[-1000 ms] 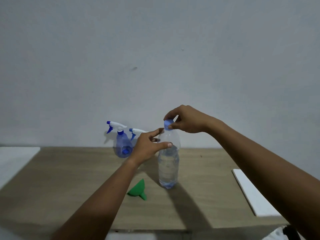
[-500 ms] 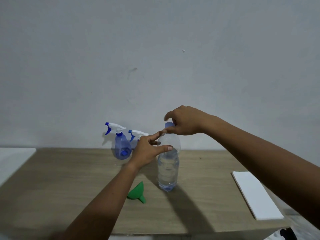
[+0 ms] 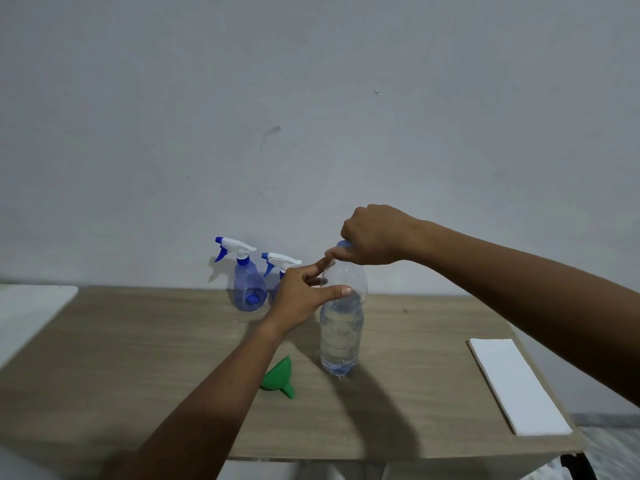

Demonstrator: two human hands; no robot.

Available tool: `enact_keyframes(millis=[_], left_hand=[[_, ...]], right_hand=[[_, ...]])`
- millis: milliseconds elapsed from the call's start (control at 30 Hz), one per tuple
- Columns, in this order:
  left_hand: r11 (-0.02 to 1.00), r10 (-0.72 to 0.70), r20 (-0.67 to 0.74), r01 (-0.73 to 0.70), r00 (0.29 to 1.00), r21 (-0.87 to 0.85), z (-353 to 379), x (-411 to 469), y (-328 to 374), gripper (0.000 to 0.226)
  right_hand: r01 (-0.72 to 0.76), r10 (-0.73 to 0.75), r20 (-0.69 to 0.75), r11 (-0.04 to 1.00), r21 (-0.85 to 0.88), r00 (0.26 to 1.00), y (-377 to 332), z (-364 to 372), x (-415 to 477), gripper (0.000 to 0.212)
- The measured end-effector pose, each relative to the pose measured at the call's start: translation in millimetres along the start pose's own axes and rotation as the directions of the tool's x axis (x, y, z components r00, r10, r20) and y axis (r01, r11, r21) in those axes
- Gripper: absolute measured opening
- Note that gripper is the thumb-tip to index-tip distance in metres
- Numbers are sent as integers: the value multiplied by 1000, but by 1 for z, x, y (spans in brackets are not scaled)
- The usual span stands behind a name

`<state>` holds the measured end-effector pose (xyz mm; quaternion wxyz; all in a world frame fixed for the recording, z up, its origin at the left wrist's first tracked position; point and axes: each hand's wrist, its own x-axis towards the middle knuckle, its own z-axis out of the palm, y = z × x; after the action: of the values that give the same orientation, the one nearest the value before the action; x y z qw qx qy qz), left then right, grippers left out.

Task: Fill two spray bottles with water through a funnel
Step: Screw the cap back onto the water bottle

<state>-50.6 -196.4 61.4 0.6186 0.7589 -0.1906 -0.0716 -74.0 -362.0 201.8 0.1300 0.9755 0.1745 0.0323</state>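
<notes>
Pinching blue cap point(image 3: 342, 244) with your right hand point(image 3: 375, 237), fingers curled over it, your left hand point(image 3: 300, 299) holding water bottle point(image 3: 341, 336) at its shoulder, thumb and forefinger spread, funnel point(image 3: 278, 377) near-left of base.

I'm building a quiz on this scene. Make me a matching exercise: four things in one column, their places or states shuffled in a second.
1 funnel
2 water bottle
3 spray bottles
4 white board

a at the back, side by side
b upright, left hand round it, right hand on its cap
c green, on its side
d flat, far right

Pairs: 1-c; 2-b; 3-a; 4-d
</notes>
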Motion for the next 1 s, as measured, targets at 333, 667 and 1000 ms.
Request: enact_keyframes(millis=[333, 667, 1000], left_hand=[[1000, -5, 30, 6, 1000, -9, 1, 0, 4, 64], [998, -8, 69, 13, 998, -65, 2, -9, -1, 82], [424, -348, 363, -199, 864, 883, -39, -73, -112, 99]], right_hand=[[131, -133, 19, 987, 89, 991, 17, 3, 4, 38], [-102, 191, -206, 921, 377, 960, 4, 62, -19, 51], [-97, 418, -3, 216, 971, 908, -57, 145, -44, 94]])
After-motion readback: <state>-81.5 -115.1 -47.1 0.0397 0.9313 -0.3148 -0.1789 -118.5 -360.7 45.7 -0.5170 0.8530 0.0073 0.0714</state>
